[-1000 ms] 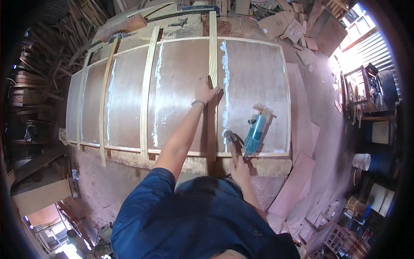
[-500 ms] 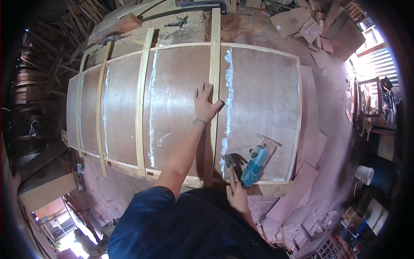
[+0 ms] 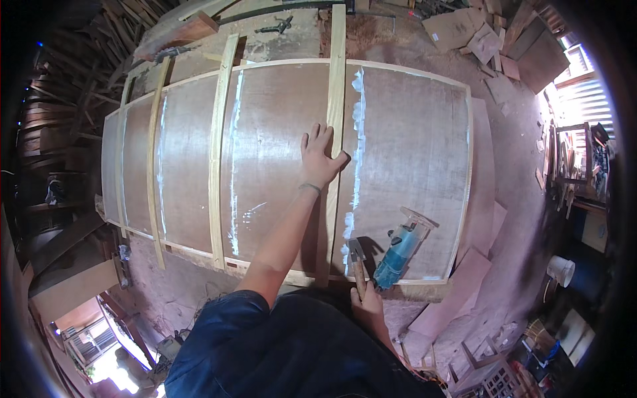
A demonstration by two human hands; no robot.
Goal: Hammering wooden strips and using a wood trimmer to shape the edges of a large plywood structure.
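Note:
A large framed plywood panel (image 3: pixel 279 99) lies flat before me, crossed by long pale wooden strips. My left hand (image 3: pixel 321 159) rests with its fingers spread at the rightmost strip (image 3: pixel 337 86), thumb across the wood. Low on the right, my right hand (image 3: pixel 369 302) is closed round the wooden handle of a hammer (image 3: pixel 358 259). The hammer's head is up near the panel's lower part, just right of that strip. Beside it a teal power tool with a flat base plate (image 3: pixel 396 255), looking like a trim router, lies on the panel. Streaks of white glue (image 3: pixel 358 132) run down the panel near the strips.
Another wooden strip (image 3: pixel 221 146) crosses the panel to the left. A black clamp-like tool (image 3: pixel 275 26) lies beyond the far edge. Scrap boards (image 3: pixel 458 30) are piled at the far right, and a white bucket (image 3: pixel 561 270) stands on the floor at right.
The view has shifted slightly, so the panel's right part sits a little farther right. Both hands keep nearly the same places on the strip and the hammer.

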